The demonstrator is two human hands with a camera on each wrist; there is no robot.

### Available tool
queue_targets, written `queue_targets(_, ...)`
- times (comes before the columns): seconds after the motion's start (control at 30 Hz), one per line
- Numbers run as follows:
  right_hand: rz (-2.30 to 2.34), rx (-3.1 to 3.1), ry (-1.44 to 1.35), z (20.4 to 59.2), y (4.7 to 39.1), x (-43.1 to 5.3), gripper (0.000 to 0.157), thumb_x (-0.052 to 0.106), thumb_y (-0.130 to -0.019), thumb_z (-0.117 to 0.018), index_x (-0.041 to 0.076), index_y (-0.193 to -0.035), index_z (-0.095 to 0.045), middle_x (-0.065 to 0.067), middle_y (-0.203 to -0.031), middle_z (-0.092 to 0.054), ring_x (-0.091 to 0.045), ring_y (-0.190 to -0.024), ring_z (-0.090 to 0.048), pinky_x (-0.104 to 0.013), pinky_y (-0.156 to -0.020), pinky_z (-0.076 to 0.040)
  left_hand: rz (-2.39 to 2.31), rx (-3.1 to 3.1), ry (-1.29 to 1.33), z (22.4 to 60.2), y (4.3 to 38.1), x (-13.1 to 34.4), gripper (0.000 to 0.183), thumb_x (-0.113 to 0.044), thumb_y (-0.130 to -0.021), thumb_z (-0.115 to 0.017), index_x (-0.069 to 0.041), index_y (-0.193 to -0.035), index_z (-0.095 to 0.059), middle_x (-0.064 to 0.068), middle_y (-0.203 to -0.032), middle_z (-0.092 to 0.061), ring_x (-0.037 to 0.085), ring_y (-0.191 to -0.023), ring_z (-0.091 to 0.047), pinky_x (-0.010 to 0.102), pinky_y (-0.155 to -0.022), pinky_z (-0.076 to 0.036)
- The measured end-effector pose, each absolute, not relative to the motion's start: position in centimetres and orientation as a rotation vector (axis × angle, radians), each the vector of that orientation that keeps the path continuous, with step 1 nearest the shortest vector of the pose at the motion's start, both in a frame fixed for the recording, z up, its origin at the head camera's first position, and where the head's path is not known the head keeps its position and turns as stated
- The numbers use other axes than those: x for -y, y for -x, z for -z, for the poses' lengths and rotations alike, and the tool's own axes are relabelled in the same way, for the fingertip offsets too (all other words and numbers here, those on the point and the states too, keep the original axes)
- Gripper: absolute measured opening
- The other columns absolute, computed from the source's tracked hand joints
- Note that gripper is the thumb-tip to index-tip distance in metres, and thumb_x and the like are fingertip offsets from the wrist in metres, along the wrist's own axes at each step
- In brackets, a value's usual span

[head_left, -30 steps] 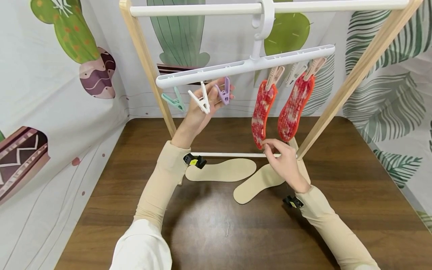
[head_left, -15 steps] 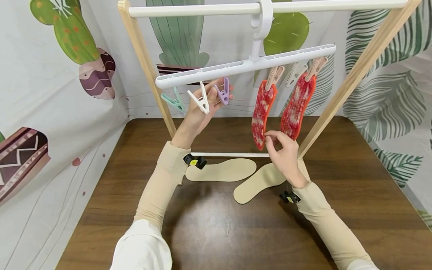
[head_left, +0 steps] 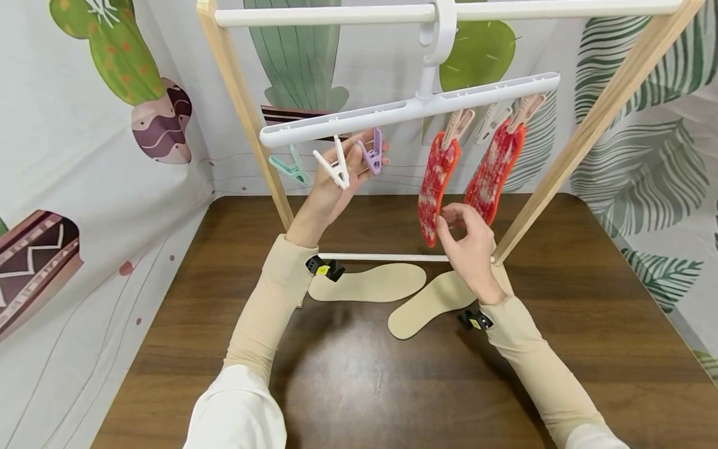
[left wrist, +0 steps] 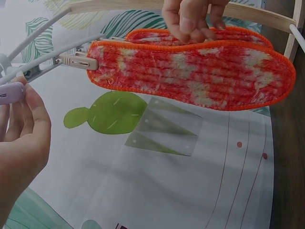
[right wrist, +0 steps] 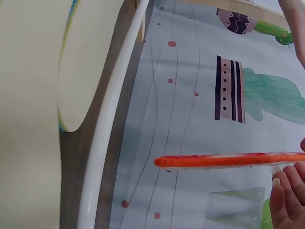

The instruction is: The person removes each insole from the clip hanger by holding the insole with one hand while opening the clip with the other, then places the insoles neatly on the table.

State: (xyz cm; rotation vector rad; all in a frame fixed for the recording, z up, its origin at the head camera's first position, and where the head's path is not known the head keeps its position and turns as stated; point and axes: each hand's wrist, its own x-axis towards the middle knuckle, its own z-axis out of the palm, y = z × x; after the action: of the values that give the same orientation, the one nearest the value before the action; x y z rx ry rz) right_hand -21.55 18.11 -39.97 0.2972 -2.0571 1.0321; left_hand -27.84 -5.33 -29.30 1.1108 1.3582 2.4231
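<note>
Two red-and-white insoles with orange edging hang from beige clips on the right half of a white hanger. My right hand pinches the edge of the nearer-middle insole low down, thumb and fingertips on either side. The other red insole hangs behind that hand, which partly covers its lower end. Under the hanger's left half, my left hand holds a purple clip, its fingers behind the clip close to the bar. In the left wrist view the purple clip is cut by the frame edge.
Beside the left hand hang a white clip and a green clip. A wooden-sided rack bears the hanger on its white top rod. Two plain beige insoles lie on the brown table, by the lower rod.
My right hand has slid up along the edge of the nearer-middle red insole. The other red insole has swung slightly right, then partway back. My left hand stays put.
</note>
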Motion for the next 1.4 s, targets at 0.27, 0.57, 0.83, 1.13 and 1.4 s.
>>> queue_targets(0.27,-1.069,2.071,-0.227,39.3,22.2,-17.6,0.027,0.024,-0.084,-0.063,0.005,-0.103,-0.058,-0.006,-0.091,-0.063,-0.016,-0.079,-0.060,-0.018,-0.069,-0.044,-2.428,-1.328,-1.105,29.3,27.9,5.2,0.070,-0.042,-0.077,-0.068,0.002,-0.128,-0.048,0.008,-0.108,-0.063,0.023,-0.103,-0.059,0.042,-0.102,-0.041)
queue_targets(0.57,-1.085,2.116,-0.182,38.1,22.8,-17.1,0.034,0.031,-0.086,-0.059,0.007,-0.109,-0.052,-0.007,-0.096,-0.063,-0.016,-0.084,-0.060,-0.029,-0.075,-0.048,-2.415,-1.345,-1.105,29.3,27.9,5.2,0.071,-0.044,-0.077,-0.068,0.000,-0.129,-0.048,0.008,-0.109,-0.063,0.022,-0.099,-0.061,0.035,-0.095,-0.044)
queue_targets(0.83,-1.092,2.128,-0.179,36.8,23.5,-16.7,0.039,0.035,-0.089,-0.055,0.008,-0.116,-0.049,-0.009,-0.106,-0.066,-0.019,-0.088,-0.063,-0.035,-0.079,-0.049,-2.419,-1.331,-1.082,29.3,27.9,5.4,0.075,-0.043,-0.076,-0.069,0.002,-0.130,-0.045,0.009,-0.109,-0.063,0.022,-0.098,-0.061,0.035,-0.095,-0.044)
queue_targets(1.13,-1.012,2.119,-0.197,35.8,24.2,-16.3,0.033,0.031,-0.092,-0.050,0.006,-0.114,-0.049,-0.014,-0.096,-0.070,-0.021,-0.079,-0.069,-0.030,-0.060,-0.054,-2.436,-1.315,-1.048,28.9,27.8,5.6,0.074,-0.043,-0.075,-0.070,0.003,-0.128,-0.048,0.009,-0.107,-0.063,0.022,-0.094,-0.060,0.039,-0.099,-0.042)
queue_targets(1.4,-0.910,2.105,-0.185,36.1,24.3,-16.3,0.023,0.023,-0.092,-0.049,0.003,-0.103,-0.050,-0.014,-0.078,-0.069,-0.026,-0.063,-0.065,-0.038,-0.050,-0.046,-2.461,-1.276,-1.025,28.6,27.8,6.0,0.078,-0.042,-0.073,-0.072,0.004,-0.130,-0.045,0.010,-0.109,-0.061,0.022,-0.093,-0.059,0.034,-0.095,-0.046)
